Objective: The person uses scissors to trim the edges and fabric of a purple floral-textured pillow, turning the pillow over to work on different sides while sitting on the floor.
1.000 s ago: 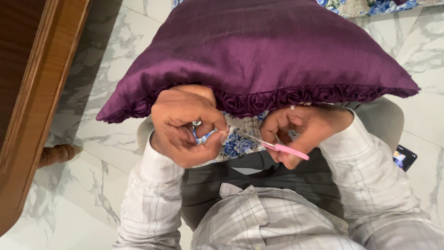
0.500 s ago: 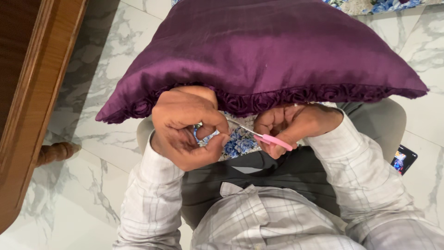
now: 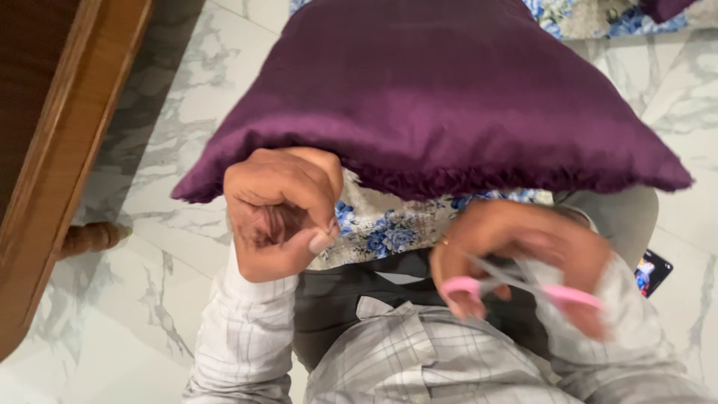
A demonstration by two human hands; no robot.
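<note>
White marble-veined tile floor; brown wooden furniture at left, turned leg on floor.

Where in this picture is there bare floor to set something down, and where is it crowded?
Bare white marble floor lies between the brown wooden furniture and the left hand. The lap is crowded: purple satin cushion, blue floral fabric, right hand holding pink-handled scissors.
</note>
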